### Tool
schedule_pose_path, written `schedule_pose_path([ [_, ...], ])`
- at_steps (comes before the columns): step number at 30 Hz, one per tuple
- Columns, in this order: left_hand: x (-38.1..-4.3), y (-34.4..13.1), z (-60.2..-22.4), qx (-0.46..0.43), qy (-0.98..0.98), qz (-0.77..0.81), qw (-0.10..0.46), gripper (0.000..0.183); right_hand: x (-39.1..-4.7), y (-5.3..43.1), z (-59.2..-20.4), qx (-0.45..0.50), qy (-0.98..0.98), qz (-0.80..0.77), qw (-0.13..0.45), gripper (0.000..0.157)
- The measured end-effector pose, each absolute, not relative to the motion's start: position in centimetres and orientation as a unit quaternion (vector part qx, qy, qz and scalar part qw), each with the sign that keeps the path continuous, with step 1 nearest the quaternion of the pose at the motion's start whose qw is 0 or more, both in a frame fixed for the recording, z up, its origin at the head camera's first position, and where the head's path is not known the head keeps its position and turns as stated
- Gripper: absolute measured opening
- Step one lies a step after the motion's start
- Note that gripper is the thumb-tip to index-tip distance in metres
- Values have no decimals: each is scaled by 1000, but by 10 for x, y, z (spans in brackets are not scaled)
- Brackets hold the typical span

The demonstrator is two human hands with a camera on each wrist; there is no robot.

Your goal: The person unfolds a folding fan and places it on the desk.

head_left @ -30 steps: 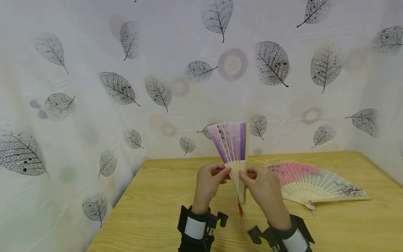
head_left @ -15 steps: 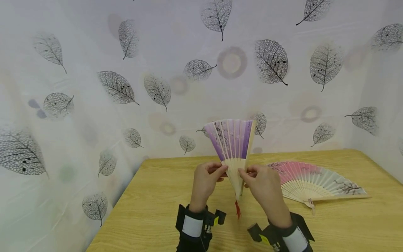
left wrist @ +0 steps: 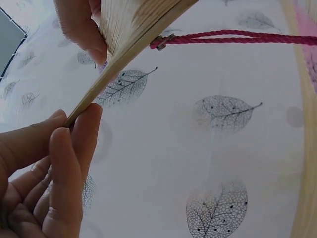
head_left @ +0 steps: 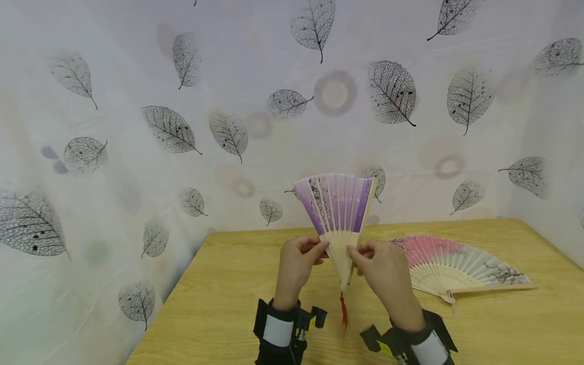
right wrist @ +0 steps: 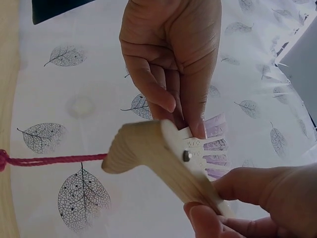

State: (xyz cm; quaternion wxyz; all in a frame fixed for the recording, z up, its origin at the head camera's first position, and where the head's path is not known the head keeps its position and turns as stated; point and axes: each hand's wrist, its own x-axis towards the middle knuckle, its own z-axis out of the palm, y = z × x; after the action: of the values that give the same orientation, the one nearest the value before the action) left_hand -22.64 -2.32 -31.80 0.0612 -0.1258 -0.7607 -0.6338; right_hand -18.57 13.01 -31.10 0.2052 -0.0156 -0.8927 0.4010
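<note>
Opened a little wider than a second ago, the purple fan (head_left: pixel 337 208) has its outer guard stick (head_left: pixel 367 203) tilted farther out to the right, while the left hand (head_left: pixel 296 261) has shifted slightly left. Both grips hold it: the left pinches one edge of the bare ribs between thumb and fingers, and the right hand (head_left: pixel 383 271) pinches the thicker guard stick on the other side. Held between them, the fan stands upright above the counter (head_left: pixel 219 284) — only partly spread, its narrow end pointing down. From that end hangs a red tassel (head_left: pixel 344 309) on a cord, close to the metal pivot pin (right wrist: pixel 187 155) seen from the right wrist. It looks very light, with stiff, smooth wooden ribs and a thin, soft printed leaf that would probably crease or tear if pulled. Best, I judge, to take hold of the two outermost sticks low down, below the printed part, and spread them gently; twisting could snap a slim rib. Farther right, behind the right hand, a pink-and-pale fan (head_left: pixel 456 263) lies spread on the counter, unmoved. Beyond everything hangs a pale backdrop (head_left: pixel 251 61) patterned with leaves — some dark, some faint.
</note>
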Motion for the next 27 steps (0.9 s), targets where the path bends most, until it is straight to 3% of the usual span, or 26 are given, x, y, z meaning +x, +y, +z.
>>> schedule_pose_path([
  [6,-225,-25,-319,-134,-762,-630,68,29,-186,133,-312,-11,-889,416,193,37],
  [27,-225,-27,-318,-139,-753,-638,75,29,-185,141,-310,-13,-889,417,190,35],
])
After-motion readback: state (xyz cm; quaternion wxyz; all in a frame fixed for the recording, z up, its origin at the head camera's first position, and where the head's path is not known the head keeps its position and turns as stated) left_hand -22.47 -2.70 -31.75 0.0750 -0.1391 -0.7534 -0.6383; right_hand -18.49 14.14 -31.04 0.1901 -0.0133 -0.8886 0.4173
